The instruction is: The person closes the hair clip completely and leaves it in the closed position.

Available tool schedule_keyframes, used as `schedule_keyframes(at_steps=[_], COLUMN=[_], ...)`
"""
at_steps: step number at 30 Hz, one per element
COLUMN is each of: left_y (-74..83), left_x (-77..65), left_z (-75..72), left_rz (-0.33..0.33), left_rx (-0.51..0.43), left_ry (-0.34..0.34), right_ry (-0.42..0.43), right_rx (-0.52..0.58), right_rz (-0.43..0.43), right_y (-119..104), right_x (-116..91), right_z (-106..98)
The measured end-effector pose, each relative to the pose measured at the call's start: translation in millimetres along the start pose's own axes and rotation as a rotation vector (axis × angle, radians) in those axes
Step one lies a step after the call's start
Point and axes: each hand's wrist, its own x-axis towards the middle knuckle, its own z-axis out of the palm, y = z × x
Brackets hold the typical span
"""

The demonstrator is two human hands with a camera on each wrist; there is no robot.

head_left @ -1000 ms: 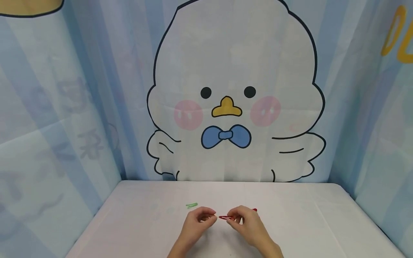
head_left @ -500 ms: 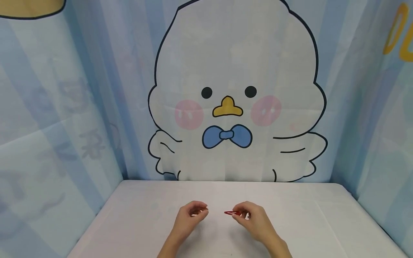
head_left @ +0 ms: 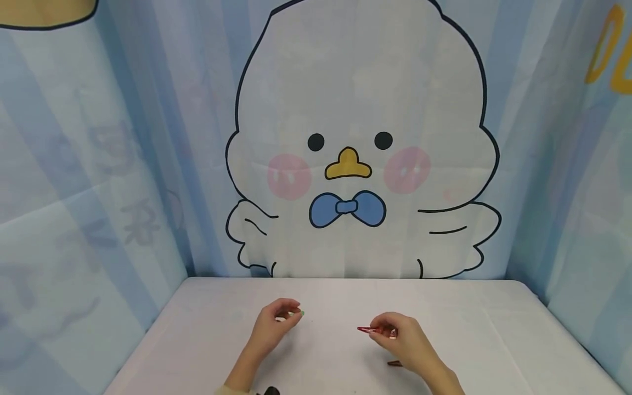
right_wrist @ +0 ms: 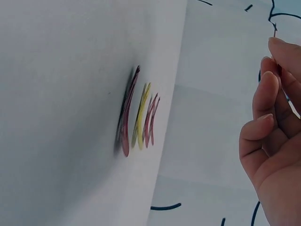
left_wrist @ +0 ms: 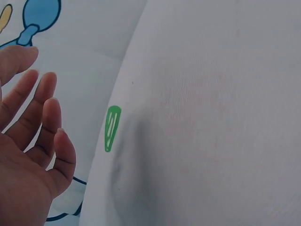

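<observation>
My right hand (head_left: 402, 334) pinches a red snap hair clip (head_left: 366, 329) between thumb and fingertips above the white table, its narrow end pointing left. In the right wrist view this clip (right_wrist: 275, 31) is a thin edge above the fingertips. My left hand (head_left: 274, 323) is raised over the table to the left, fingers loosely bent, with nothing in it. A green snap hair clip (left_wrist: 112, 128) lies on the table near the left hand; in the head view only a bit of it shows past the fingertips.
Under the right hand, a dark brownish-red clip (right_wrist: 130, 113), a yellow clip (right_wrist: 141, 117) and red clips (right_wrist: 151, 121) stand in a row on the table (head_left: 494, 340). A dark object (head_left: 271, 390) shows at the bottom edge. A cartoon-printed curtain (head_left: 355, 99) closes the back.
Both hands have drawn apart: the left has gone left and farther from me, the right to the right with the red hair clip. A brown clip now shows below the right hand.
</observation>
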Motion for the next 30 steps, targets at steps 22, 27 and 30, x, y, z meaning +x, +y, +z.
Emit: schedule_keyframes(at_steps=[22, 27, 30], left_y=[-19.5, -21.1, -21.0], left_x=[23.9, 25.1, 24.5], left_z=[-16.8, -19.4, -21.3], left_rz=[-0.081, -0.117, -0.133], left_rx=[0.180, 0.224, 0.228], left_ry=[-0.049, -0.057, -0.070], right_ry=[-0.200, -0.256, -0.294], right_rx=[-0.026, -0.030, -0.047], right_rz=[0.143, 0.163, 0.194], right_y=[27, 30, 32], right_x=[-27, -29, -30], right_z=[-31, -35, -37])
